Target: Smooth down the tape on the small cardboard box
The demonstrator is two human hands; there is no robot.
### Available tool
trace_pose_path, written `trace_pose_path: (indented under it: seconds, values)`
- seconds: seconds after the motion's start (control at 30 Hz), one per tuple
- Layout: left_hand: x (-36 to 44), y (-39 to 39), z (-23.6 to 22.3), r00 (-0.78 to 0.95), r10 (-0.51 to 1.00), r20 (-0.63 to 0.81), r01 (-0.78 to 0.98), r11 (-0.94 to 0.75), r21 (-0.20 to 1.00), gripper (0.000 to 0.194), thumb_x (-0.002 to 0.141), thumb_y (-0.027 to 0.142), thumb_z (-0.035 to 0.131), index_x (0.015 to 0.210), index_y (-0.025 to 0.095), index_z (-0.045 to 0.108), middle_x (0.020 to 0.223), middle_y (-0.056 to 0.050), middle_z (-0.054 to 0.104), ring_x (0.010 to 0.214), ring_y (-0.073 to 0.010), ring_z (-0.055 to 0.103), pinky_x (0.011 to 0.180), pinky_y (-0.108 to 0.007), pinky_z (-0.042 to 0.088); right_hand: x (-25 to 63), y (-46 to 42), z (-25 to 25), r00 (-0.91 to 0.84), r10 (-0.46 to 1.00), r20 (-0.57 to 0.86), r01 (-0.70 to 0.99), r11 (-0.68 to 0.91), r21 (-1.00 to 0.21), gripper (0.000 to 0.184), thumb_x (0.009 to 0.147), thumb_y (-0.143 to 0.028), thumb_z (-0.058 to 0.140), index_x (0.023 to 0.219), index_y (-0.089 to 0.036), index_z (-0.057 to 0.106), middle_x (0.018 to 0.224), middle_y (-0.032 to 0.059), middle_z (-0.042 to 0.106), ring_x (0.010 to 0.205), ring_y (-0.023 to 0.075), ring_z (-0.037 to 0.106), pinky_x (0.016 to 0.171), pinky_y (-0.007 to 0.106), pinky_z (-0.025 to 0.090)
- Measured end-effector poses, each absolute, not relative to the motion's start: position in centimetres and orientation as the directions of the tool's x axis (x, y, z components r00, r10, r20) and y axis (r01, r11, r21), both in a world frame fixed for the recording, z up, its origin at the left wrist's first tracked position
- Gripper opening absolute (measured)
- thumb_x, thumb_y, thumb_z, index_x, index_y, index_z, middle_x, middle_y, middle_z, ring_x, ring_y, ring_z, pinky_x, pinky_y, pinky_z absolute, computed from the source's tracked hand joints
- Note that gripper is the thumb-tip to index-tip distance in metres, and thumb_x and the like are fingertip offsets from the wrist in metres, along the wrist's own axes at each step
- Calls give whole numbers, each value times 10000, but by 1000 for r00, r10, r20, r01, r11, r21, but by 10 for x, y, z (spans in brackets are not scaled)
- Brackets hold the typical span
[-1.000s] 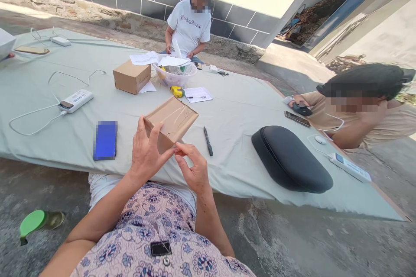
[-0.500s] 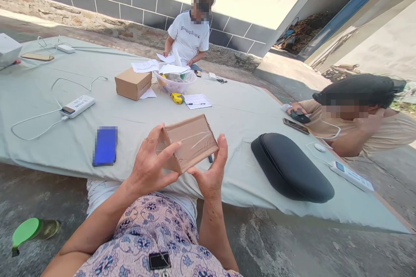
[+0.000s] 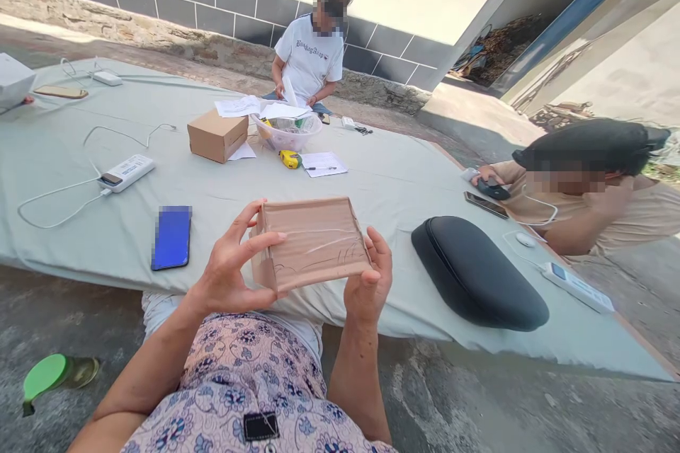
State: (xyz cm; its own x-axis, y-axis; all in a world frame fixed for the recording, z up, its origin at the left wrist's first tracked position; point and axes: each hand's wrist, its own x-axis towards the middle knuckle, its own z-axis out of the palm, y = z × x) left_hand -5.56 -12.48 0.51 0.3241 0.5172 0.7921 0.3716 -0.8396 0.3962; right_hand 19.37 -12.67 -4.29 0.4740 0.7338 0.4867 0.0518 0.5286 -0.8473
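Observation:
Between my two hands, a small brown cardboard box (image 3: 319, 244) is held up above the near edge of the cloth-covered table (image 3: 223, 191). Pen-like scribbles and shiny streaks mark the face turned toward me. My left hand (image 3: 234, 258) grips the box's left end, one finger lying across its face and the thumb at the lower corner. At the right end, my right hand (image 3: 369, 279) is closed round the lower right corner. A phone (image 3: 171, 237) with a blue screen lies left of my hands, and a black padded case (image 3: 478, 272) sits to the right.
Farther back are another cardboard box (image 3: 217, 136), a basket (image 3: 295, 140) with papers, a yellow tape measure (image 3: 290, 159) and a pen on paper. A power bank (image 3: 127, 174) with a cable lies left. One person sits opposite, another at right. A green-lidded bottle (image 3: 58, 375) is on the ground.
The cardboard box has turned to a more level angle, its face now more toward me. My right hand has shifted right and down with it. The person opposite has lowered a sheet of paper.

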Motion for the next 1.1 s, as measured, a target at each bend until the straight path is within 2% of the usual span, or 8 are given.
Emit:
trace_pose_path:
  seconds: [0.17, 0.3, 0.43, 0.57, 0.73, 0.87, 0.97, 1.1]
  values:
    - [-59, -119, -2, 274, 567, 777, 292, -819, 494, 660, 720, 344, 792, 1337, 235, 586, 1611, -189, 379, 1482, -370, 425, 1120, -497, 471, 197, -121, -53, 419, 747, 516, 62, 544, -837, 871, 692, -868, 632, 1244, -195, 673, 1241, 154, 698, 1212, 351, 648, 1048, 506, 515]
    - [-69, -111, -10, 142, 641, 754, 161, -767, 621, 694, 719, 499, 808, 1324, 226, 603, 1577, -184, 431, 1475, -374, 431, 1171, -523, 414, 200, -116, -63, 333, 794, 508, 58, 521, -852, 830, 717, -834, 650, 1259, -206, 677, 1244, 148, 719, 1194, 335, 661, 1030, 485, 525]
    - [-76, -105, -13, -40, 738, 673, 7, -673, 739, 734, 655, 572, 848, 1272, 237, 634, 1515, -161, 510, 1430, -361, 481, 1081, -443, 493, 200, -111, -68, 267, 854, 447, 48, 452, -891, 718, 735, -770, 692, 1207, -229, 711, 1197, 127, 741, 1137, 310, 681, 971, 454, 555]
    - [-72, -101, -14, -160, 820, 549, -164, -570, 805, 691, 611, 503, 891, 1222, 272, 665, 1384, -96, 605, 1307, -289, 565, 971, -332, 528, 194, -109, -66, 310, 855, 415, 41, 425, -904, 611, 782, -682, 701, 1178, -217, 704, 1238, 139, 721, 1172, 304, 667, 992, 469, 550]
    - [-61, -93, -14, -306, 881, 362, -323, -454, 831, 616, 601, 462, 892, 1152, 285, 680, 1192, -53, 652, 1078, -209, 622, 835, -270, 536, 189, -109, -58, 424, 842, 334, 80, 332, -940, 746, 783, -554, 757, 1419, -250, 510, 1445, 159, 584, 1340, 295, 570, 1085, 505, 495]
    - [-56, -88, -12, -401, 908, 122, -471, -319, 822, 620, 590, 483, 895, 1129, 301, 647, 1147, -27, 652, 1031, -185, 623, 794, -262, 545, 184, -110, -58, 422, 841, 340, 112, 323, -940, 840, 814, -547, 730, 1521, -281, 362, 1496, 176, 521, 1309, 287, 591, 1039, 497, 521]
    - [-52, -87, -12, -371, 928, -31, -611, -219, 760, 555, 636, 519, 862, 1077, 295, 610, 1161, -22, 636, 980, -172, 631, 758, -280, 564, 178, -112, -64, 322, 857, 404, 119, 386, -915, 939, 796, -601, 734, 1565, -305, 283, 1519, 184, 493, 1317, 301, 590, 1013, 494, 537]
    - [-43, -89, -18, -243, 959, -147, -698, -68, 713, 547, 665, 593, 824, 1017, 267, 563, 1069, -21, 625, 911, -160, 639, 823, -341, 581, 172, -118, -71, 208, 821, 531, 220, 490, -844, 1054, 730, -638, 788, 1585, -333, 251, 1608, 173, 397, 1414, 324, 507, 1062, 503, 510]
